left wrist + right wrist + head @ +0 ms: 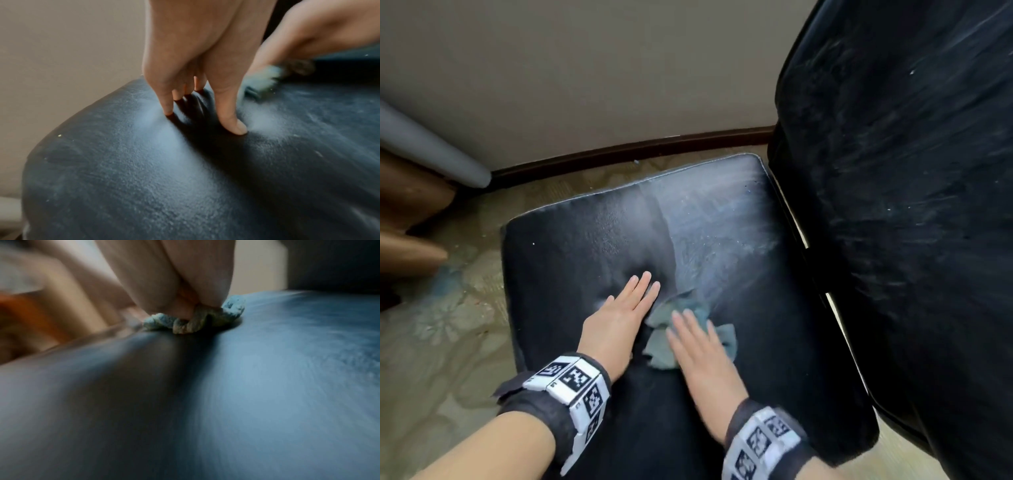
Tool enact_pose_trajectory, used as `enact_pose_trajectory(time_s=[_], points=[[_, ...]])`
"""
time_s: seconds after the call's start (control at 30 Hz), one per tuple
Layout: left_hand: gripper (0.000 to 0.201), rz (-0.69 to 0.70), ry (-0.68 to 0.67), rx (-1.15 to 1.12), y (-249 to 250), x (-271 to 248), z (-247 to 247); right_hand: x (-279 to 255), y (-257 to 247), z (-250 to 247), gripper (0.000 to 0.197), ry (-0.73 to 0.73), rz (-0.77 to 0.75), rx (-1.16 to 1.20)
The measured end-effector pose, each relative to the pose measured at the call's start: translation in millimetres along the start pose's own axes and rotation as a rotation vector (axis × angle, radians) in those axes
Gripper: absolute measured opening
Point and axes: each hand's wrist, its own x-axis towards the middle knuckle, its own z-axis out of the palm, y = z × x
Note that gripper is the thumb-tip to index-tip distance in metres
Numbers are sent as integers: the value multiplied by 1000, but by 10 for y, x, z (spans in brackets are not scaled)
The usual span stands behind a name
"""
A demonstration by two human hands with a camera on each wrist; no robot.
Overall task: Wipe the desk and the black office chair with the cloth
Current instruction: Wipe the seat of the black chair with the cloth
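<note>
you are working on the chair half of the job: your right hand (697,346) is lying flat over the crumpled blue-green cloth (724,339), fingers straight and pressing it onto the seat (571,274) of the black office chair (893,205). the cloth is sitting near the middle of the cushion, a little toward you, with its edges sticking out from under your palm. the blur in the right wrist view suggests you are sweeping it across the leather, though which way cannot be told.

your left hand (621,311) is bracing just beside the cloth, fingers extended and fingertips (238,126) pushing into the cushion, holding nothing.

a pale dusty film is showing over the far right part of the seat, toward the backrest (914,144), and the backrest itself is streaked with faint marks and specks. the near part of the seat is looking darker and cleaner. the desk is not in view, so its state cannot be judged.

the next move is probably calling for you to carry the cloth up into that hazy patch with steady downward pressure, overlapping strokes, then on to the backrest. consider refolding to a fresh face if the cloth is loading with dust.
</note>
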Motion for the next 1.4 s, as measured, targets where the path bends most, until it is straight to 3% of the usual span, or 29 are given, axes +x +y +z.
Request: enact_pose_trajectory(time_s=[0.07,0.1,0.17,0.23,0.3,0.4,0.43,0.47,0.5,0.57,0.63,0.67,0.73,0.8,0.83,0.87,0.93,1.0,1.07,1.17,1.23,1.27,1.33,1.4], points=[[98,4,15,10,-2,0,22,-98,90,-11,48,-100,-240,-37],[100,7,10,28,-14,6,24,25,281,-131,48,-132,-247,-31],[105,12,-19,63,-27,0,20,401,705,-358,48,-60,-41,-70],[103,-17,-6,56,-26,-1,24,698,840,-476,58,-119,253,-130],[100,-9,6,26,2,-7,9,629,504,-360,76,-102,297,-121],[100,47,112,-19,-53,41,46,91,-97,-16,47,-68,-165,-77],[103,71,149,6,-68,25,26,24,-81,6,46,-90,-284,-46],[109,40,78,5,-85,15,-5,86,50,-48,46,-50,-332,-24],[113,46,46,6,-106,13,-3,224,248,-128,46,-22,-296,-27],[110,39,-29,38,-132,-10,-63,567,622,-286,50,65,-47,-115],[110,46,-18,45,-168,-22,-59,719,560,-339,57,70,216,-133],[112,50,0,50,-188,-1,-39,663,393,-268,61,64,214,-138],[119,34,32,87,-196,52,-94,355,21,-22,56,47,-75,-108],[121,16,53,183,-277,132,-98,304,46,-45,48,-33,-323,-91],[116,-11,48,212,-339,193,-132,432,233,-125,46,-69,-299,-103],[112,-62,19,218,-391,248,-201,621,448,-221,46,-80,-148,-121],[113,-155,13,237,-485,389,-347,995,924,-424,65,-34,212,-194],[118,-220,20,181,-558,531,-426,1127,1129,-501,80,-39,343,-242],[122,-294,-18,87,-588,628,-459,991,831,-394,64,15,274,-275],[125,-331,-33,-5,-593,681,-427,396,82,-29,48,37,-95,-200],[124,-333,-22,-26,-606,673,-404,251,53,13,43,45,-335,-112],[124,-336,-22,-30,-606,672,-400,330,181,-9,41,39,-377,-73],[124,-334,-22,-28,-601,678,-404,632,475,-123,44,129,-299,-81],[124,-336,-21,-32,-601,681,-402,952,580,-197,52,181,-34,-28]])
